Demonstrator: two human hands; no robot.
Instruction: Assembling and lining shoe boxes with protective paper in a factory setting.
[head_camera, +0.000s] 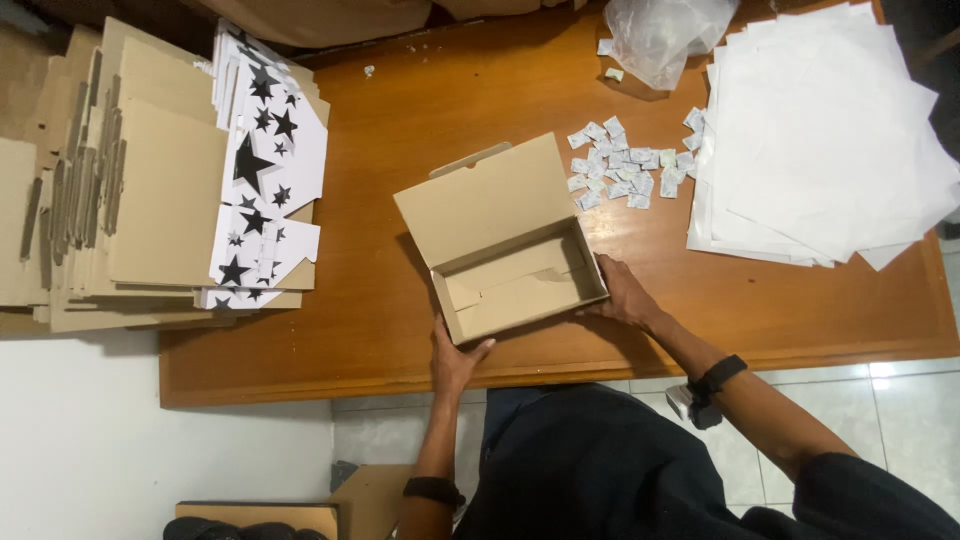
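An open brown cardboard box (520, 285) with its lid flipped back stands near the front edge of the wooden table (380, 340). My left hand (455, 358) presses against the box's near left corner, thumb on the front wall. My right hand (625, 292) rests flat against the box's right end wall. Both hands touch the box from outside; the inside of the box holds nothing but folded flaps.
Flat cardboard blanks (130, 190) and white sheets with black stars (265, 170) are stacked at the left. A pile of white paper (820, 140) lies at the right, several small white sachets (625, 170) beside it, and a clear plastic bag (665, 35) behind.
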